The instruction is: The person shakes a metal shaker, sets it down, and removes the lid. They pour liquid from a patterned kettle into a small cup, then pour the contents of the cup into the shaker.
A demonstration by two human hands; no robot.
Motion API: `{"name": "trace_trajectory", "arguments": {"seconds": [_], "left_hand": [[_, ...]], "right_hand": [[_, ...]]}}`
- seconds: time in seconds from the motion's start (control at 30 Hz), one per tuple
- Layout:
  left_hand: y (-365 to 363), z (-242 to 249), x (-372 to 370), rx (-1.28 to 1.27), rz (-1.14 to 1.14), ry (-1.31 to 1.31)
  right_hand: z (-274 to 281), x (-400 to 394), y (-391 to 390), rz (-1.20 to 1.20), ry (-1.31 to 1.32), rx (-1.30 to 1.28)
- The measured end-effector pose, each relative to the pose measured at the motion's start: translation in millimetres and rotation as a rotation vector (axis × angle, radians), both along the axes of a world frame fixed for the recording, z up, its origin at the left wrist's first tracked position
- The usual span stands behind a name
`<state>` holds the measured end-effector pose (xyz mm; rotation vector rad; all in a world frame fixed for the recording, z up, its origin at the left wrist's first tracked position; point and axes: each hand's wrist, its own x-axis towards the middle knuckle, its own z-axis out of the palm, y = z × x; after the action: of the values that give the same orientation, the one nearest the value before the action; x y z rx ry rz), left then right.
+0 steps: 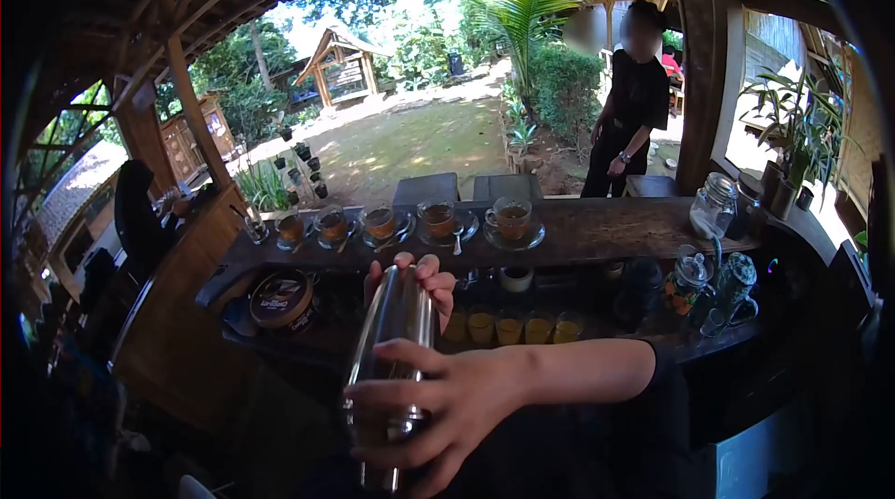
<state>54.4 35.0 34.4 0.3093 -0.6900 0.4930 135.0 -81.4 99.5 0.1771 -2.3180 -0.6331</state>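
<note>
A shiny metal shaker (pixel 396 317) is held at a tilt in front of me, its far end toward the counter. Fingers of my left hand (pixel 419 277) wrap round the far end; the rest of that hand is hidden behind the metal. My right hand (pixel 447 406) grips the near, lower part with its fingers curled across it. Beyond the shaker, several glass cups of brown drink, such as this cup (pixel 436 219), stand on saucers along the wooden counter (pixel 597 230). A spoon (pixel 458 240) lies on one saucer.
Several yellow drinks (pixel 509 329) stand on the lower shelf. At left is a round container (pixel 282 298). Glass jars (pixel 715 205) and a blue-green pitcher (pixel 736 280) stand right. One person (pixel 637 98) stands beyond the counter; another (pixel 140 210) is at far left.
</note>
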Motion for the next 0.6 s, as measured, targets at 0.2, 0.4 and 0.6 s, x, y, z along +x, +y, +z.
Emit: {"name": "trace_trajectory", "arguments": {"seconds": [0.2,0.4,0.6], "left_hand": [[67,-86,5,-0.221,0.252,0.579],[53,-18,-33,0.035,0.051,0.023],[65,-83,16,-0.374,0.242,0.857]], "right_hand": [[-14,20,105,-0.359,0.607,-0.829],[-11,-33,49,-0.087,0.013,0.031],[-45,35,113,-0.46,0.707,-0.866]]}}
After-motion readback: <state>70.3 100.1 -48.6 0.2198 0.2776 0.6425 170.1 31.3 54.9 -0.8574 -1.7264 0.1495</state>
